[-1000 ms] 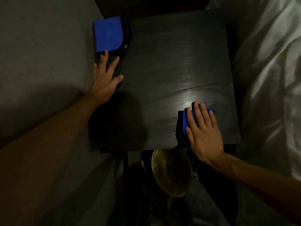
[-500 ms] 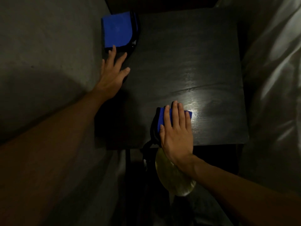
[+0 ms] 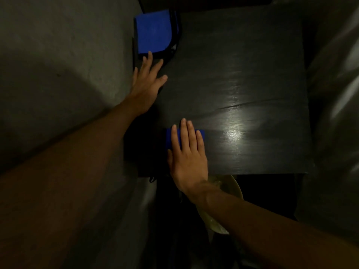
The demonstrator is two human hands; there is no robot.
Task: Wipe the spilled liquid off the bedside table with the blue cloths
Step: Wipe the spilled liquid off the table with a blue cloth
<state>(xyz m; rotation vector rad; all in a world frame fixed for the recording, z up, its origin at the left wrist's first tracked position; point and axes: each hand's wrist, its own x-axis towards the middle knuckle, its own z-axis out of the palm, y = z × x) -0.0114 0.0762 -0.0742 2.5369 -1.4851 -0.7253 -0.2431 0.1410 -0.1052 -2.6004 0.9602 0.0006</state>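
Note:
The dark wooden bedside table (image 3: pixel 242 65) fills the middle of the view, with a shiny wet-looking patch (image 3: pixel 235 134) near its front. My right hand (image 3: pixel 187 156) lies flat with fingers together on a folded blue cloth (image 3: pixel 169 139) at the table's front left part. Only the cloth's edges show around the fingers. A second folded blue cloth (image 3: pixel 153 33) rests at the table's far left corner. My left hand (image 3: pixel 147 84) lies flat and spread on the left edge, its fingertips touching that cloth's near edge.
A grey wall (image 3: pixel 58 65) runs along the left. White bedding (image 3: pixel 336 94) lies to the right of the table. A pale round bowl-like object (image 3: pixel 227 191) sits below the table's front edge, partly behind my right wrist.
My right hand has slid the blue cloth leftward along the table's front, away from the shiny patch. My left hand stays by the far cloth.

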